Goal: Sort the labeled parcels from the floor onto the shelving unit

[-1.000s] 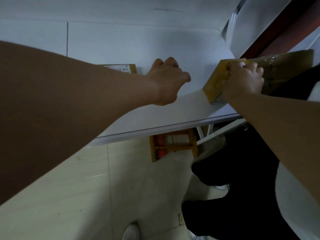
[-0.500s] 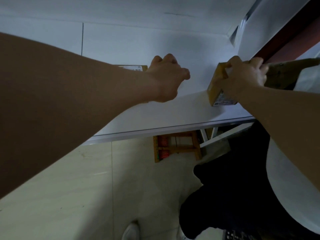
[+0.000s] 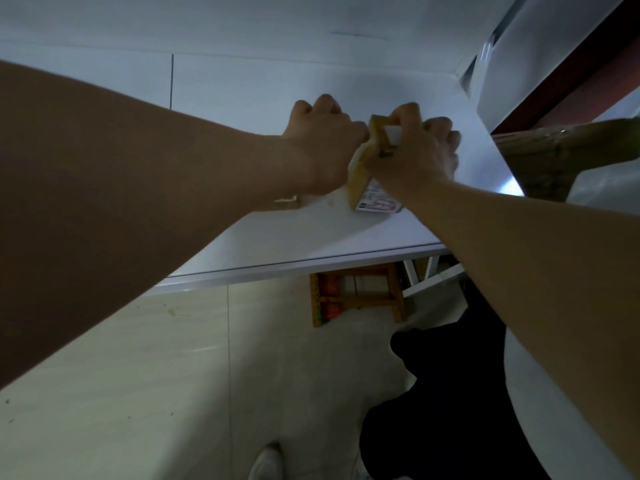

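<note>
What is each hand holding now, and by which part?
The right hand grips the small labelled parcel by its upper end. The left hand is curled beside it; whether it holds the parcel cannot be told.

White printed label [image 3: 377, 204] on the lower end face of the small cardboard parcel [image 3: 360, 174], which is held tilted on the shelf [image 3: 311, 244] by the right hand [image 3: 412, 157]. The label carries dark print and some reddish marks, all too blurred to read. No word, number or brand can be read anywhere in the head view.
</note>
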A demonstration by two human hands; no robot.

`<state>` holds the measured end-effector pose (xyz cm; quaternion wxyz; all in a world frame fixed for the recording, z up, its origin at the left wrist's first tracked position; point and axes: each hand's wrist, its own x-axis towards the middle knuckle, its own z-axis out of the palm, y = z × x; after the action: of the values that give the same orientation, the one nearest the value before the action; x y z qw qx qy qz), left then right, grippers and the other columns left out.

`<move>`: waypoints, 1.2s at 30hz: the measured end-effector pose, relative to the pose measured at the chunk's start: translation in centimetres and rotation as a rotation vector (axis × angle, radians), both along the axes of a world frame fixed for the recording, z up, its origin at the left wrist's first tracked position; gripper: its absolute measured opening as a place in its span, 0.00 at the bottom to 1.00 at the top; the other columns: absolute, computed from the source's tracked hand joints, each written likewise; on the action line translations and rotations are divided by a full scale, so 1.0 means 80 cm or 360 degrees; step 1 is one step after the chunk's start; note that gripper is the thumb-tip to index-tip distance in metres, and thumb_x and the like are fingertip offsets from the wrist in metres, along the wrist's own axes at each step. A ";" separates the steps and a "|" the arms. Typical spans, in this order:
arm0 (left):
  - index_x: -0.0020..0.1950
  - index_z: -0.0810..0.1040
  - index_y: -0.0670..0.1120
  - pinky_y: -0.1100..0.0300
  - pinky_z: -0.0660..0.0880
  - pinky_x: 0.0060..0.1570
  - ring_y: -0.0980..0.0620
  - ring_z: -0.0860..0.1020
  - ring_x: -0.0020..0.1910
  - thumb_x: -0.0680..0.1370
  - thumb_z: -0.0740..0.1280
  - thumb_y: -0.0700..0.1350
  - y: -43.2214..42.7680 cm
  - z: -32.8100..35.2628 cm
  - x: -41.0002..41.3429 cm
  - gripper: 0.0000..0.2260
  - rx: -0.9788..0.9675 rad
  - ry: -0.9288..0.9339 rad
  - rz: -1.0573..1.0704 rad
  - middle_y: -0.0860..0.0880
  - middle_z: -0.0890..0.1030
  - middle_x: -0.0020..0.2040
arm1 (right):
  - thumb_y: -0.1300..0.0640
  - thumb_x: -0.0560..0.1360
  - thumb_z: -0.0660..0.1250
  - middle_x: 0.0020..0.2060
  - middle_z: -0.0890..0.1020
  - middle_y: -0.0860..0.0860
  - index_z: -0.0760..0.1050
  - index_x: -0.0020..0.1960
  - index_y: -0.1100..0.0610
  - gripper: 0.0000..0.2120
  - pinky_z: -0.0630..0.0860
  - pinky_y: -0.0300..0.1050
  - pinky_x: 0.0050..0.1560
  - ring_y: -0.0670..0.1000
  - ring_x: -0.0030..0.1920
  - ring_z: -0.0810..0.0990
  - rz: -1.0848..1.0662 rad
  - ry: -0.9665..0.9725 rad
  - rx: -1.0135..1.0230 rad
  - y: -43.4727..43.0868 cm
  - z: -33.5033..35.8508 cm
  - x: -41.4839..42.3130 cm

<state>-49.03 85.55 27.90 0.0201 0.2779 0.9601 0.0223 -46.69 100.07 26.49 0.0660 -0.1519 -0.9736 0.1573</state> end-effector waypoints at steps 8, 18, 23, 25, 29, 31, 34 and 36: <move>0.73 0.68 0.47 0.45 0.67 0.62 0.38 0.66 0.67 0.74 0.67 0.40 -0.061 -0.008 0.000 0.27 -0.0071 0.0094 0.0170 0.41 0.69 0.69 | 0.47 0.72 0.71 0.67 0.64 0.56 0.65 0.67 0.48 0.27 0.69 0.53 0.64 0.59 0.67 0.64 0.0202 0.0016 -0.0074 -0.043 -0.015 -0.004; 0.69 0.72 0.43 0.46 0.76 0.58 0.41 0.73 0.62 0.75 0.66 0.39 -0.092 -0.036 0.006 0.22 -0.0068 -0.0255 0.0102 0.41 0.71 0.65 | 0.40 0.71 0.71 0.63 0.69 0.58 0.63 0.68 0.48 0.31 0.66 0.49 0.57 0.59 0.64 0.67 0.0253 -0.0044 -0.0111 -0.075 -0.014 -0.005; 0.70 0.72 0.44 0.49 0.74 0.60 0.41 0.73 0.63 0.76 0.65 0.40 -0.096 -0.039 0.006 0.21 -0.0040 -0.0242 0.0056 0.41 0.71 0.67 | 0.39 0.72 0.70 0.65 0.68 0.59 0.62 0.69 0.49 0.32 0.67 0.51 0.60 0.60 0.65 0.67 0.0234 -0.0050 -0.0073 -0.078 -0.015 -0.001; 0.71 0.72 0.44 0.50 0.72 0.62 0.42 0.72 0.65 0.77 0.65 0.40 -0.097 -0.041 0.005 0.21 -0.0022 -0.0250 0.0037 0.41 0.71 0.68 | 0.40 0.73 0.71 0.65 0.68 0.59 0.61 0.69 0.50 0.32 0.68 0.52 0.60 0.61 0.65 0.67 0.0242 -0.0050 -0.0084 -0.078 -0.012 -0.002; 0.70 0.72 0.42 0.50 0.71 0.65 0.42 0.70 0.67 0.78 0.63 0.40 -0.098 -0.041 0.008 0.20 -0.0054 -0.0249 0.0031 0.41 0.70 0.69 | 0.43 0.72 0.72 0.64 0.68 0.59 0.61 0.69 0.51 0.32 0.69 0.53 0.60 0.60 0.64 0.68 0.0244 -0.0060 -0.0111 -0.082 -0.009 -0.002; 0.69 0.73 0.42 0.51 0.72 0.63 0.42 0.71 0.66 0.78 0.63 0.39 -0.099 -0.038 0.009 0.19 -0.0052 -0.0267 0.0017 0.41 0.71 0.68 | 0.40 0.72 0.71 0.62 0.70 0.58 0.62 0.69 0.51 0.32 0.70 0.53 0.59 0.59 0.63 0.69 0.0223 -0.0061 -0.0148 -0.083 -0.005 0.000; 0.71 0.71 0.43 0.47 0.74 0.61 0.40 0.72 0.64 0.77 0.64 0.39 -0.104 -0.025 0.008 0.22 -0.0036 -0.0309 0.0014 0.40 0.71 0.67 | 0.37 0.74 0.64 0.56 0.70 0.54 0.65 0.65 0.51 0.27 0.71 0.53 0.56 0.57 0.58 0.70 0.0150 0.0030 -0.0172 -0.082 0.006 0.002; 0.73 0.70 0.45 0.46 0.74 0.60 0.40 0.72 0.65 0.76 0.65 0.38 -0.113 -0.015 0.010 0.24 0.0055 -0.0313 0.0054 0.41 0.71 0.67 | 0.39 0.76 0.61 0.53 0.70 0.53 0.68 0.63 0.53 0.22 0.68 0.50 0.54 0.56 0.57 0.71 0.0106 0.0167 -0.0094 -0.082 0.015 0.005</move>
<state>-48.26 76.54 26.68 0.1092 0.2583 0.9576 0.0664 -46.32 93.51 27.68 0.1071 -0.1129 -0.9682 0.1959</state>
